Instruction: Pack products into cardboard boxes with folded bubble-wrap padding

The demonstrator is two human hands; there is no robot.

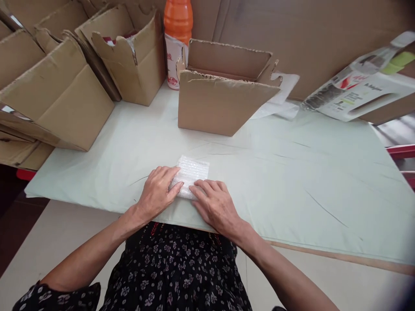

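A small, roughly square piece of bubble wrap (193, 168) lies on the pale green table cover, close to the front edge. My left hand (158, 185) grips its left side, thumb on the near part and fingers along the edge. At the right and near side, my right hand (214, 201) holds it with fingers bent over the corner. Whether anything is wrapped inside, I cannot tell. Both hands rest low against the table.
An open cardboard box (220, 101) stands beyond the hands. More cut-open boxes (68, 93) crowd the left, near an orange-topped bottle (178, 26). At the back right lean a clear plastic bottle (350, 80) and a white jug (379, 93). White wrapping (279, 106) lies behind the middle box.
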